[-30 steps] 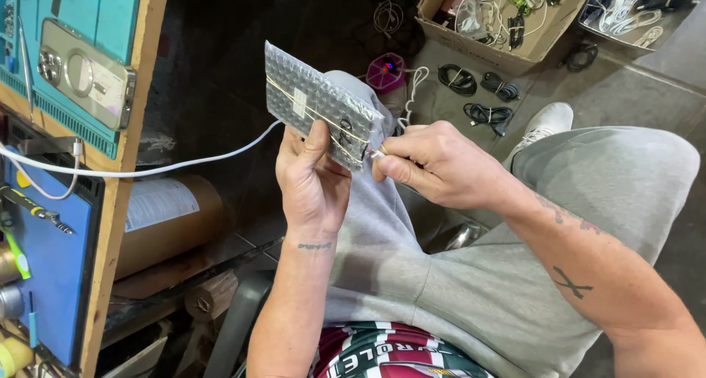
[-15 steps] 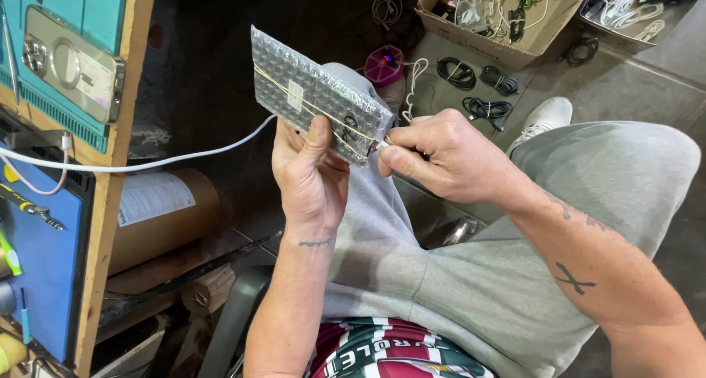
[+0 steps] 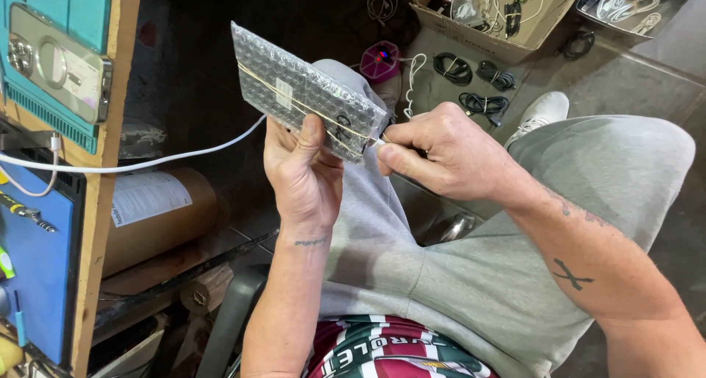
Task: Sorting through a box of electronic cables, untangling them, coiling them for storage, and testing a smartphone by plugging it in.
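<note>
We hold the bubble-wrap pouch up over our lap, tilted, a thin elastic band running along its length. Our left hand has its grip closed around the lower edge, thumb pressed on the face of the pouch. Our right hand pinches narrowly at the pouch's right end, where the band meets the corner. To do this well, we judge we should keep the left thumb firm so the pouch does not twist, and pull the band gently, since the wrap looks soft. Outward: grey trousers under our arms, a white cable running left to a wooden shelf. On the floor lie coiled black cables and a cardboard box of leads
</note>
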